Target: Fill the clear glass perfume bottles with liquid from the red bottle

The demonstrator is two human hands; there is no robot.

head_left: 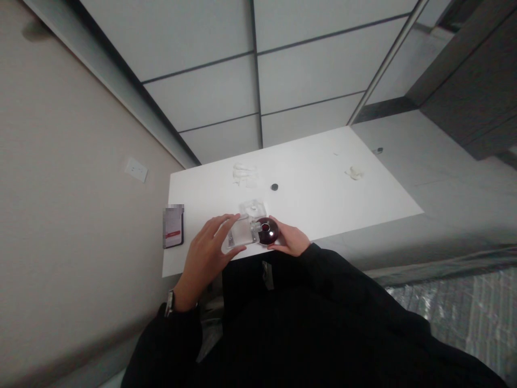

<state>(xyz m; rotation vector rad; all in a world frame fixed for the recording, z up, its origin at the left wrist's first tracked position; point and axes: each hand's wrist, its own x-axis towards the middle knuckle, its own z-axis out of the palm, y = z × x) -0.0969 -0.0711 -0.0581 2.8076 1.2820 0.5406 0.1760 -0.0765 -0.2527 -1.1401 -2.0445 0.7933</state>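
Note:
My left hand (210,242) is closed around a clear, square-sided glass bottle (241,231), tipped onto its side with its neck pointing right. That neck reaches the opening of a dark red, rounded glossy bottle (269,231); whether it touches the rim I cannot tell. Fingers of my right hand (293,238) grip the dark bottle from its right side. Just behind the clear bottle, a transparent square object (253,208) lies on the white table (311,188). A small black cap (274,187) rests farther back.
A phone (173,227) lies at the table's left end. Toward the back are pale, thin glove-like pieces (244,175), and a crumpled whitish scrap (355,172) sits at the right. A wall with a socket (136,170) borders the left; panelled doors (218,97) stand behind.

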